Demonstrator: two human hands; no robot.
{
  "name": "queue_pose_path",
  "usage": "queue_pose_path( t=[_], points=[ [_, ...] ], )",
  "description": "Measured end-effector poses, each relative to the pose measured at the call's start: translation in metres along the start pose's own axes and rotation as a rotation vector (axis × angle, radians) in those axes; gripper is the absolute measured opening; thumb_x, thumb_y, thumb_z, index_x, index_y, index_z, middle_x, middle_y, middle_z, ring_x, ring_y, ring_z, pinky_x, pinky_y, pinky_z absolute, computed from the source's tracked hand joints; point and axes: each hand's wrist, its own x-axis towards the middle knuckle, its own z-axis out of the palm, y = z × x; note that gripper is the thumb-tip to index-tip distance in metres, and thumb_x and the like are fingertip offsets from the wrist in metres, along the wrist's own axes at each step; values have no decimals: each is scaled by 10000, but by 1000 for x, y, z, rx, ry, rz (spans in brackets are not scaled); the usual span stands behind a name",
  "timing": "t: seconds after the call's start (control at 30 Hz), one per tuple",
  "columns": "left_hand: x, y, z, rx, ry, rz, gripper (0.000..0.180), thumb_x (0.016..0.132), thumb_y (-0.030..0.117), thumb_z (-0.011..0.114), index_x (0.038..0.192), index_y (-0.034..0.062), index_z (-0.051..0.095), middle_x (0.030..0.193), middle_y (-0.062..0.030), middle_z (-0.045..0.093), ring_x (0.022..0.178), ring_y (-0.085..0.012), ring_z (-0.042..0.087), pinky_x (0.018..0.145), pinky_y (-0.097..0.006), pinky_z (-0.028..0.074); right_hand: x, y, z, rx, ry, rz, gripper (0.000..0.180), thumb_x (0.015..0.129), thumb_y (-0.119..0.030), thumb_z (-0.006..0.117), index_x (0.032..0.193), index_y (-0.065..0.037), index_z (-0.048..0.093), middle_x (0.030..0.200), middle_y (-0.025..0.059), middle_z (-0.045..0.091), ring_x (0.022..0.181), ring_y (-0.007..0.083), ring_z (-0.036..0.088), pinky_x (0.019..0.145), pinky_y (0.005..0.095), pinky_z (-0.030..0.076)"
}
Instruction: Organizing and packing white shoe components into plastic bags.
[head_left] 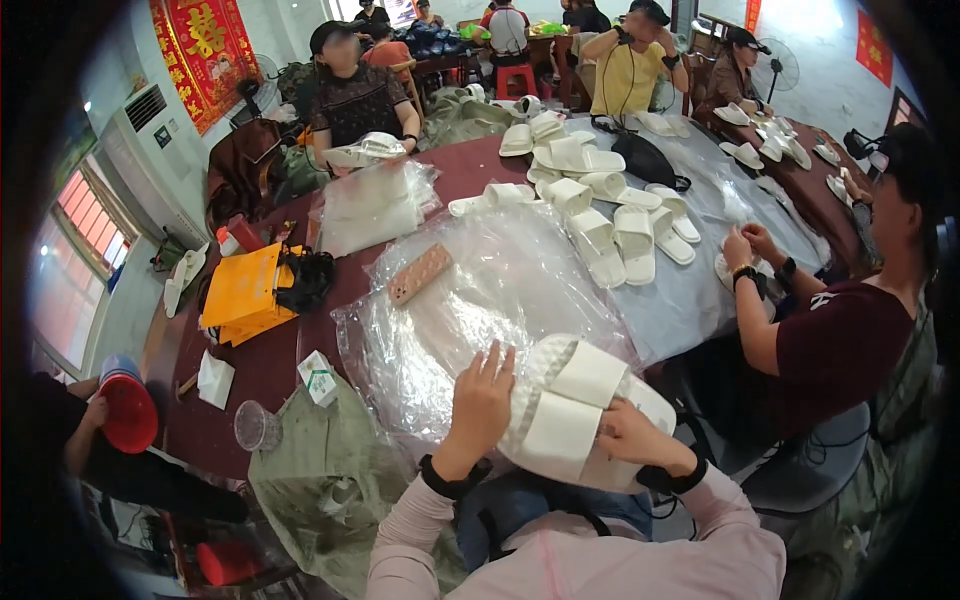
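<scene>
A pair of white slide slippers is in front of me, at the near edge of the table and over my lap. My left hand is at their left side, its fingers stretched out and slightly apart beside the sole's edge. On the other side my right hand has its fingers bent round the strap of the nearer slipper. Clear plastic bags lie spread out just beyond, with a pink patterned rectangular case on top of them.
Several white slippers are heaped at the far right beside a black bag. Left stand an orange paper bag, a white box and a clear cup. A co-worker sits at my right; someone holds a red basin at left.
</scene>
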Motion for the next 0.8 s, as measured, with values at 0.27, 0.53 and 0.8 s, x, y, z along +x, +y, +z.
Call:
queue_pose_path(
  t=[0.27,0.53,0.8],
  points=[
    [-13,19,7,-46,-82,1,459,916,177,496,1338,6,443,1347,-236,453,1159,-424,485,947,-474,392,-38,1,-11,313,-235,264,338,807,-67,579,1141,-38,626,1116,163,606,1006,283,591,869,409,474],
    [-6,4,-8,-321,-112,-31,438,938,176,475,1361,71,439,1337,-269,443,1165,-469,461,1010,-468,364,-41,3,-14,489,-348,107,284,840,-84,606,1115,-26,651,1203,134,601,1107,220,562,950,324,415],
    [-24,6,-10,-130,-131,-22,455,924,159,485,1362,51,434,1348,-259,436,1149,-481,468,970,-495,378,-16,-8,-9,374,79,266,315,809,-43,581,1117,-45,647,1100,148,622,977,265,596,842,356,468]
  ],
)
